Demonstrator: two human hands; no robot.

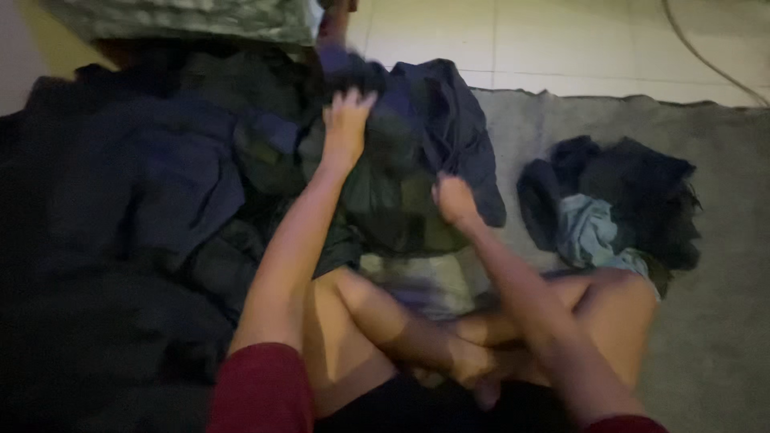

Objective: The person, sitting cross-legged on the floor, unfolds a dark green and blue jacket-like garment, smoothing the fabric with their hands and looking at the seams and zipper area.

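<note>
The person sits cross-legged on a grey blanket (pixel 722 337). The left hand (pixel 346 120) grips the top of a dark shirt (pixel 401 184), and the right hand (pixel 455 200) pinches its lower part. The hands are apart. It looks like sorting; next, lift the shirt free of the big dark pile (pixel 128 208).

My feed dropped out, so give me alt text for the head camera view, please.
Seen from above, a seated person's left hand and right hand grip a dark garment atop a large pile of dark clothes. A smaller heap of dark and light blue clothes lies to the right on a grey mat; pale floor tiles show beyond.
</note>
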